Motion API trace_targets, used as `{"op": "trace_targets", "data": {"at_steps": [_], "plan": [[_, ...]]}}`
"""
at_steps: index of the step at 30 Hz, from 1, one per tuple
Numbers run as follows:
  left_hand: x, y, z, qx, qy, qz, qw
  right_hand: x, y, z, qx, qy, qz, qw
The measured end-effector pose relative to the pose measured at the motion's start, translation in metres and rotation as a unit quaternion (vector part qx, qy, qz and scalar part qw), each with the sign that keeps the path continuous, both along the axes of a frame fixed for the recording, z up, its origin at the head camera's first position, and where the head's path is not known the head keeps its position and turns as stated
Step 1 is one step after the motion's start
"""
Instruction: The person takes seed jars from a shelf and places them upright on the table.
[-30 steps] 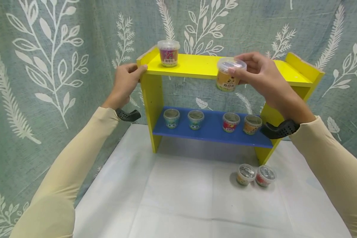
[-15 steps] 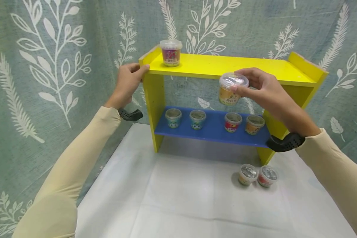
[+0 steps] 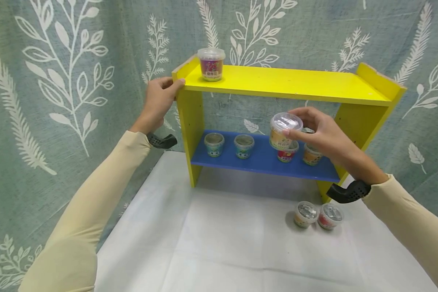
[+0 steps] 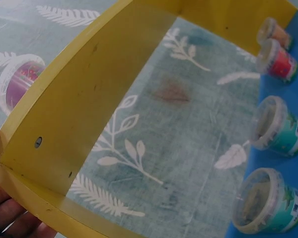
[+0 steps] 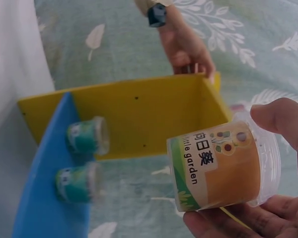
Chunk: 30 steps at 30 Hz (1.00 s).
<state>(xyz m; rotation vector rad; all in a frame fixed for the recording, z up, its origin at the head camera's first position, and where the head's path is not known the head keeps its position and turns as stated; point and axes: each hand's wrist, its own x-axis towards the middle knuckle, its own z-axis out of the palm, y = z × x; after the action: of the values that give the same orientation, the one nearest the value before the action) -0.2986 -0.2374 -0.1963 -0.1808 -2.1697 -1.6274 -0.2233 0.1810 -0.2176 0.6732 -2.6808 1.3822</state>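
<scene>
The right hand (image 3: 321, 132) pinches the orange tub (image 3: 278, 137) while, well to its left, the left hand (image 3: 158, 101) grips the yellow shelf (image 3: 277, 83); careless lowering could topple the red tub (image 3: 285, 156) just beyond the pinch.

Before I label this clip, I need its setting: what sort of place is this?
Probably an indoor corner set up for recording: a leaf-patterned curtain hangs behind a yellow-and-blue shelf holding plastic tubs, and the shelf stands on a white-covered surface.
</scene>
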Motion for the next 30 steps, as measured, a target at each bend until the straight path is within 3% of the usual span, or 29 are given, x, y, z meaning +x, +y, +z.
{"op": "trace_targets", "data": {"at_steps": [14, 23, 30], "plan": [[0.001, -0.001, 0.0, -0.002, 0.003, -0.007, 1.0, 0.001, 0.008, -0.039, 0.005, -0.011, 0.01, 1.0], [0.001, 0.001, 0.001, -0.002, 0.005, 0.003, 1.0, 0.003, 0.019, -0.064, -0.008, -0.041, 0.026, 0.999], [0.0, 0.002, 0.0, -0.005, 0.001, 0.006, 1.0, 0.003, 0.027, -0.084, 0.011, -0.053, 0.022, 0.998]]}}
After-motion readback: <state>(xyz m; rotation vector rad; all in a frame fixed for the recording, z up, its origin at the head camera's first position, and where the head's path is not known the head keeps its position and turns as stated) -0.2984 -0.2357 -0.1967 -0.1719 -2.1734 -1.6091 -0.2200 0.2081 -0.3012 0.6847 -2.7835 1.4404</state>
